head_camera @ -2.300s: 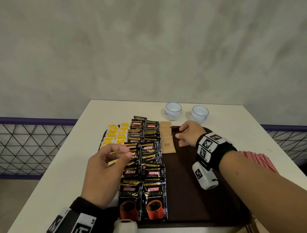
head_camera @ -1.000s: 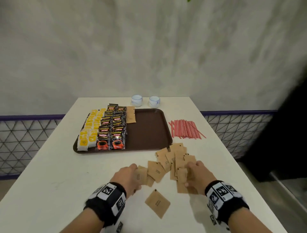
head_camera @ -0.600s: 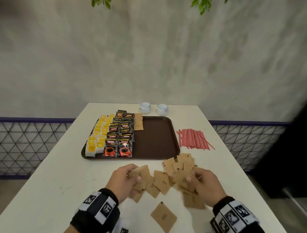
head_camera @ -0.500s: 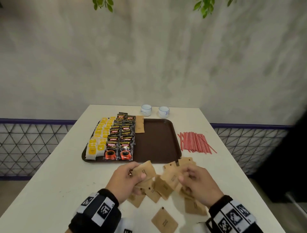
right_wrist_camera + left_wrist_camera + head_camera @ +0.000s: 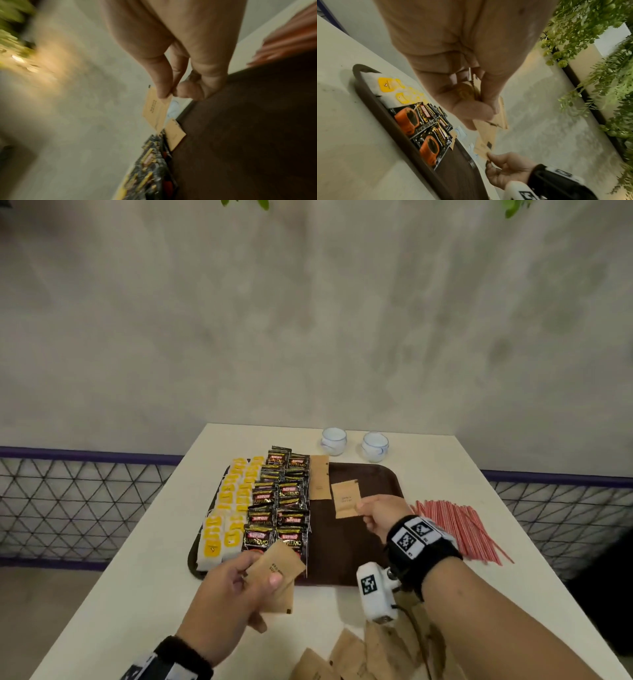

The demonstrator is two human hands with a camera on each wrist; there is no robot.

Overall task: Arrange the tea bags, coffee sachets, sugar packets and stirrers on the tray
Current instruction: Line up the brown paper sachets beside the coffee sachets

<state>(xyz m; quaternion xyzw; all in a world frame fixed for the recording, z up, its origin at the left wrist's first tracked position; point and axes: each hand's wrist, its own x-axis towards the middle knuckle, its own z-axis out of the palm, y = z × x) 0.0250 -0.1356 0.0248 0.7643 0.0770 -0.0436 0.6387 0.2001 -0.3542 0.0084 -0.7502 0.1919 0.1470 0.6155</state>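
Observation:
A brown tray holds rows of yellow tea bags, black coffee sachets and one brown sugar packet lying at the far end. My right hand pinches a brown sugar packet by its edge above the tray's middle; the same packet shows in the right wrist view. My left hand grips a small stack of sugar packets over the tray's near edge. Red stirrers lie on the table right of the tray.
Two white cups stand behind the tray on the white table. More loose brown packets lie at the table's near edge under my right forearm. A mesh railing runs behind the table on both sides.
Both hands left the pile of loose packets near me and moved forward. The right one now holds a single packet over the tray; the left carries a stack to its near edge.

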